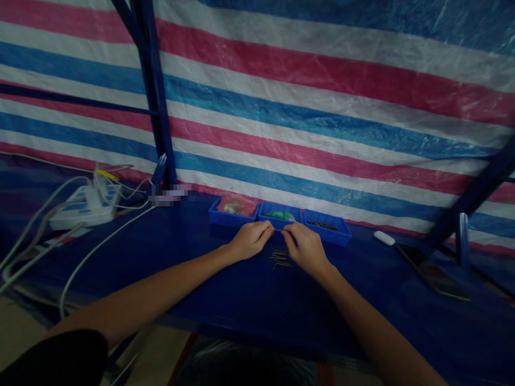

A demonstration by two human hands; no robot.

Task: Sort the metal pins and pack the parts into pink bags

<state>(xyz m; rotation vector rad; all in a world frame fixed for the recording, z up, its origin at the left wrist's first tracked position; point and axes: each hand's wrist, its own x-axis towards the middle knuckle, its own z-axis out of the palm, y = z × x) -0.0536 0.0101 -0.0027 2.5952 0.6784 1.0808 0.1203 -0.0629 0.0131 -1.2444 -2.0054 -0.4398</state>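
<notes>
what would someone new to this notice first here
Probably the big red, white and blue striped sheet, which fills the background behind the dark blue table. Next, the left hand and right hand nearly meet near the centre, a small thin piece between them, just in front of three blue trays. Far left, a white power strip stands out against the tabletop.
</notes>
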